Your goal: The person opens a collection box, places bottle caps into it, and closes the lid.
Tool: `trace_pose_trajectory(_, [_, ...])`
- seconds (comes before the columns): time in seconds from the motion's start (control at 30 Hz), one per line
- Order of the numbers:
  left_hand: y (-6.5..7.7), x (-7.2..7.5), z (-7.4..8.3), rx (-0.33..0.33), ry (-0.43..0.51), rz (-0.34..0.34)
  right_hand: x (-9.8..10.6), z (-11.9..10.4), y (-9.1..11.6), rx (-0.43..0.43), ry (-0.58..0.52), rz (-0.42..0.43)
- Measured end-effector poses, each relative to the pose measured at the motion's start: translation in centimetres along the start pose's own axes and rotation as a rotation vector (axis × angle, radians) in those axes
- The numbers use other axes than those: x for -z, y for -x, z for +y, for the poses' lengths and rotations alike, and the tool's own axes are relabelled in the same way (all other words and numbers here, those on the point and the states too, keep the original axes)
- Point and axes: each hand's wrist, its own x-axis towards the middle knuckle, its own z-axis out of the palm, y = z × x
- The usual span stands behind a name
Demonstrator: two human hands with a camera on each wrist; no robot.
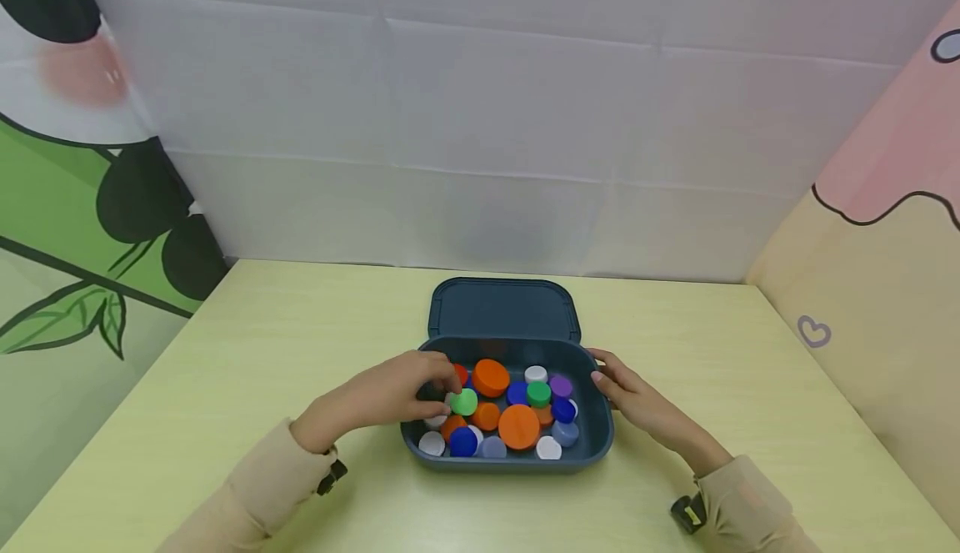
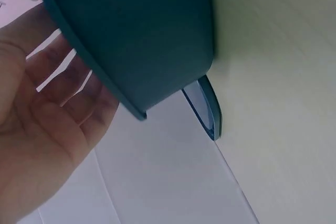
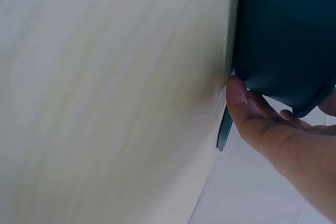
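A dark blue-green box (image 1: 517, 467) stands on the table, filled with round plastic caps in orange, blue, white, purple, green and red. My left hand (image 1: 390, 390) reaches over its left rim and pinches a light green cap (image 1: 464, 403) between thumb and fingertips. In the left wrist view the fingers of the left hand (image 2: 52, 114) pass behind the box wall (image 2: 131, 35), so their tips are hidden. My right hand (image 1: 637, 399) grips the right end of the box, thumb at the rim. The right wrist view shows the fingers of the right hand (image 3: 268, 127) against the outer wall.
Behind the box lies its dark lid (image 1: 504, 309), flat on the pale wooden table (image 1: 300, 319). A white sheet (image 1: 480, 119) hangs along the table's back edge. Printed panels flank it, with a green one (image 1: 60, 178) left and a pink and cream one (image 1: 885, 244) right.
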Motion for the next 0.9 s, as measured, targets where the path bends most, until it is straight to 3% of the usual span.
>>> trace_pose_trajectory(0.17, [-0.5, 1.4, -1.1, 0.006, 0.083, 0.145, 0.0, 0.0, 0.0, -0.003, -0.001, 0.0])
trace_pose_trajectory(0.3, [-1.1, 2.4, -2.5, 0.071, 0.159, 0.281, 0.0, 0.0, 0.0, -0.005, -0.002, 0.004])
trace_pose_trajectory(0.43, [-2.0, 3.0, -4.2, 0.144, 0.227, 0.374, 0.0, 0.0, 0.0, -0.005, -0.007, 0.008])
trace_pose_trajectory(0.63, [-2.9, 3.2, -6.8, 0.222, 0.244, 0.426, -0.8, -0.2, 0.5, -0.013, -0.011, 0.022])
trace_pose_trajectory(0.9, [-3.8, 3.0, -9.4, 0.32, 0.265, 0.406, -2.3, -0.4, 1.5, -0.026, -0.021, 0.045])
